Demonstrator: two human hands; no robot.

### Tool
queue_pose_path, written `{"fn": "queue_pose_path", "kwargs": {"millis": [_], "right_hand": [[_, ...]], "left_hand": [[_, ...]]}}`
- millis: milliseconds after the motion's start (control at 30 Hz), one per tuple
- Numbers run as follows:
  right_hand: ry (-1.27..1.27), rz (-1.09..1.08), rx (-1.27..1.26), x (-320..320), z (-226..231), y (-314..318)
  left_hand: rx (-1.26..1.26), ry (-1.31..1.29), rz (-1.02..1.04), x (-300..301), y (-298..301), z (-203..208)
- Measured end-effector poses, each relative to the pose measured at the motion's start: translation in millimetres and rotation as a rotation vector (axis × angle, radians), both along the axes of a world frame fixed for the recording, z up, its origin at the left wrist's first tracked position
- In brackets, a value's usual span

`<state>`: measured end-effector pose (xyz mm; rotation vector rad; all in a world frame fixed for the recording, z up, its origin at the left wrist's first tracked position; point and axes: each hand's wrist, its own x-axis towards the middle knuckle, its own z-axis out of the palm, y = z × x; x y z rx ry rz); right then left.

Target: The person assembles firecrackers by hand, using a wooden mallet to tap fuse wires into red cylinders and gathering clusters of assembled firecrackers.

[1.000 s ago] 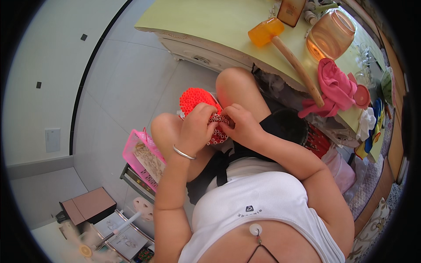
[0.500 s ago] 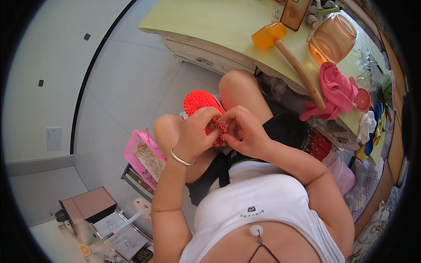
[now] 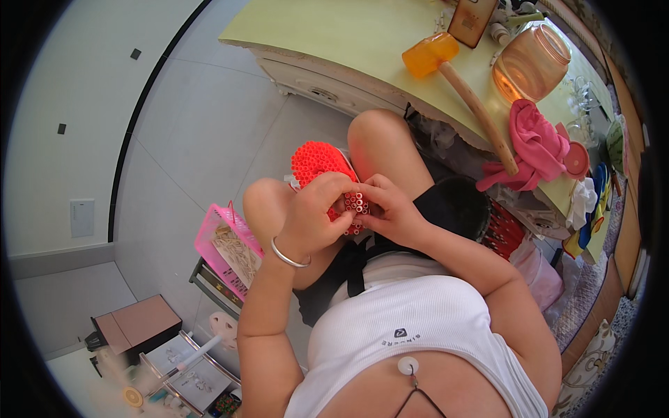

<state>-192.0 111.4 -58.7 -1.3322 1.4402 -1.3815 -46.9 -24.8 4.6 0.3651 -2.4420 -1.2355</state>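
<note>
We take this for a room in a home: pale tiled floor, a cream table with carved drawer fronts, and household clutter on it, namely a pink cloth, an amber glass jar and an orange-headed mallet. Beside the seated person we note a pink plastic basket and a low wire rack of small items.

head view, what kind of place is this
Probably a room at home used for handwork: a tiled floor, a pale green table with a mallet and pink cloth, and hands bundling red tubes.
</note>
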Motion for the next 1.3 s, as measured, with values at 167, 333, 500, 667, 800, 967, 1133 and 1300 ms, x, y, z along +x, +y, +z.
{"fn": "queue_pose_path", "kwargs": {"millis": [167, 333, 500, 667, 800, 967, 1133, 1300], "right_hand": [[0.250, -0.005, -0.150, -3, -7, -21], [0.067, 0.087, -0.226, -5, -21, -40], [0.121, 0.064, -0.244, 0, -13, -35], [-0.191, 0.187, -0.326, -7, 65, -43], [-0.404, 0.339, -0.348, -13, 119, -51], [-0.367, 0.377, -0.235, -20, 140, -68], [-0.263, 0.262, -0.056, -29, 113, -63], [-0.270, 0.273, -0.169, -25, 134, -61]], "left_hand": [[-0.069, 0.058, 0.011, -2, 6, -1], [0.145, 0.089, 0.039, 10, 6, -8], [0.568, 0.300, 0.302, 25, 11, -29], [0.387, 0.362, 0.239, 32, 3, -41], [0.293, 0.146, -0.064, 12, -3, 2], [0.752, 0.348, -0.082, -14, 2, -1], [0.820, 0.381, 0.037, -23, 2, -7], [0.944, 0.402, -0.060, -13, -6, -4]]}}
